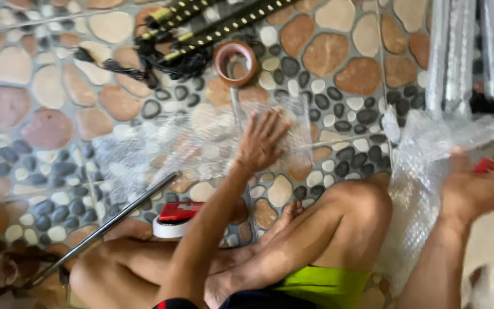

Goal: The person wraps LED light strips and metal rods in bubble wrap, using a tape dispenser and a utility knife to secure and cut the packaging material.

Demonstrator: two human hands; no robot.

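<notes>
I sit cross-legged on a pebble-pattern tiled floor. My left hand (263,140) lies flat with fingers spread on a clear sheet of bubble wrap (161,149) spread over the floor. My right hand (475,186) grips a red object (487,166) at the right, beside a bunched mass of bubble wrap (424,171) that hangs down by my right knee. What the red object is cannot be told from the blur.
A roll of brown tape (234,62) lies beyond the sheet. Black rods with yellow marks and tangled black cord (190,34) lie at the top. A metal rod (104,229) slants by my left leg, near a white tape roll with a red dispenser (175,220). Wrapped rolls (458,51) stand top right.
</notes>
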